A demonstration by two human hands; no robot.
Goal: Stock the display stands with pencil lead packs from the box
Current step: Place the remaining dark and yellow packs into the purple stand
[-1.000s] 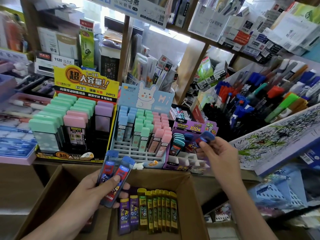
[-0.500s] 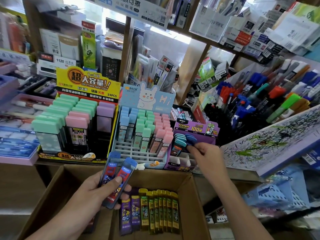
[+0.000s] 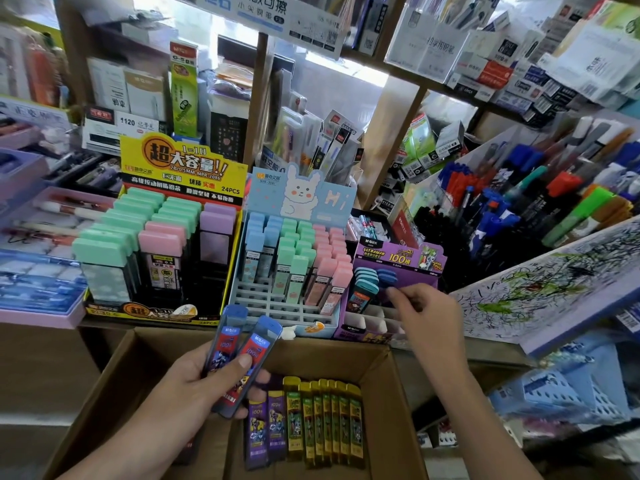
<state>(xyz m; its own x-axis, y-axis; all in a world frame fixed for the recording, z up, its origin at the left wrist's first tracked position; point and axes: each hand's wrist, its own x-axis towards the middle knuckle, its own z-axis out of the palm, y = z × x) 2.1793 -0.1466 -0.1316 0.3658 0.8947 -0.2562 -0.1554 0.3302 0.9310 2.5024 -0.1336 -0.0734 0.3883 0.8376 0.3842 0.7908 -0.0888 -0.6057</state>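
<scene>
My left hand [image 3: 187, 386] grips two blue-capped lead packs [image 3: 242, 355] over the open cardboard box [image 3: 398, 393]. Inside the box stand a row of purple and yellow lead packs [image 3: 311, 420]. My right hand [image 3: 429, 313] reaches to the purple display stand [image 3: 398, 254], its fingertips pinching a blue-capped pack [image 3: 387, 276] that sits in a slot in the second column. Several teal-capped packs [image 3: 363, 285] fill the column to its left. The front slots of the purple stand [image 3: 370, 323] hold nothing.
A yellow stand [image 3: 180, 168] with green, pink and purple packs and a light blue bunny stand [image 3: 301, 195] with pastel packs sit left of the purple one. Pens [image 3: 519, 202] and a scribbled test pad [image 3: 554, 282] crowd the right. Shelves rise behind.
My right hand carried a blue-capped pack from mid-air down into the purple stand and has drawn back slightly. My left hand kept its two packs nearly still.
</scene>
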